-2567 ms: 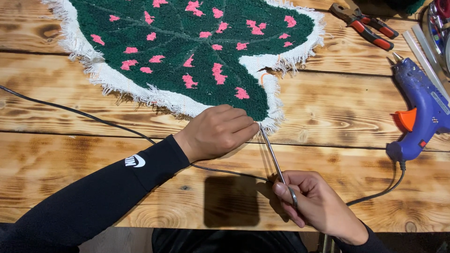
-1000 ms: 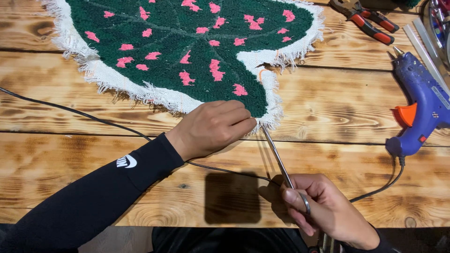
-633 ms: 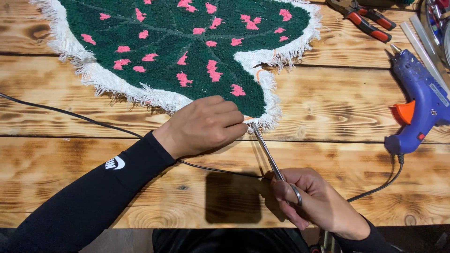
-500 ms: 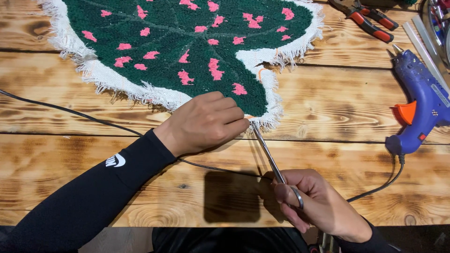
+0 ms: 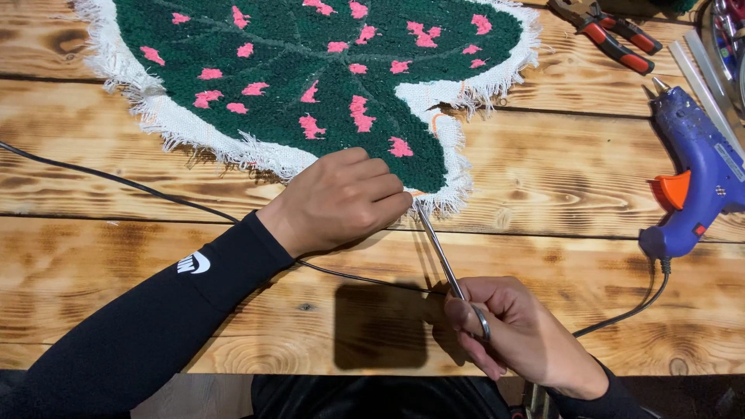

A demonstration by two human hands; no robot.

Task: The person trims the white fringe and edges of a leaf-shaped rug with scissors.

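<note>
A leaf-shaped tufted rug [image 5: 310, 54], dark green with pink spots and a frayed white cloth border, lies on the wooden table [image 5: 543, 178]. My left hand [image 5: 341, 202] presses down and pinches the rug's near tip. My right hand [image 5: 512, 334] grips the handles of long thin metal scissors [image 5: 442, 260]. Their blades reach up to the white border at the tip, right beside my left fingertips.
A blue glue gun [image 5: 698, 171] with an orange trigger lies at the right; its black cord [image 5: 116, 180] runs across the table under my left arm. Red-handled pliers [image 5: 613, 35] and clear glue sticks [image 5: 702, 74] lie at the top right.
The scissor tips have shifted a little left along the rug's tip, closer to my left fingertips. My right hand moved slightly left with them. My left hand stays on the rug.
</note>
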